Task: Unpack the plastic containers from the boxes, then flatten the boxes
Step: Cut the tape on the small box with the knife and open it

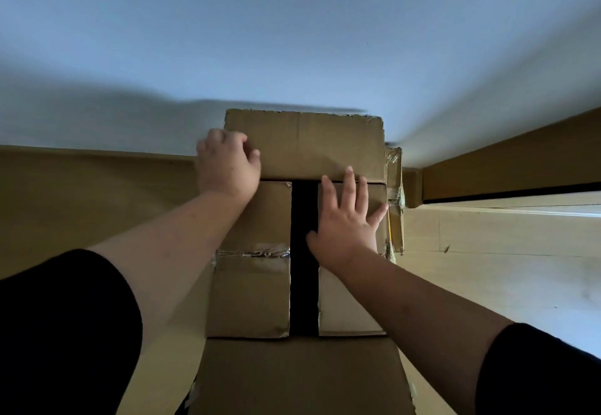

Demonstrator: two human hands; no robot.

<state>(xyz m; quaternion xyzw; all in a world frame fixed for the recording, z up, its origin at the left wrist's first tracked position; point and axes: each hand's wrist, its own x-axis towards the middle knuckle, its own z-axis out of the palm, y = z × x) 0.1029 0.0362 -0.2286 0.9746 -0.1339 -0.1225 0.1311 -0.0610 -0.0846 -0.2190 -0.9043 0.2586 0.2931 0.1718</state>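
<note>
A brown cardboard box (257, 291) fills the middle of the head view, its two side flaps folded inward with a dark gap between them. The far flap (305, 144) stands up against the wall. My left hand (227, 164) grips the left edge of that far flap, fingers curled round it. My right hand (348, 216) lies flat with spread fingers on the right side flap (344, 304), fingertips reaching the base of the far flap. No plastic containers are visible; the box's inside is dark.
A pale wall (292, 40) rises right behind the box. Brown skirting (81, 186) runs along it to the left and right. Light wooden floor (504, 252) lies to the right. The near flap (299, 379) hangs toward me.
</note>
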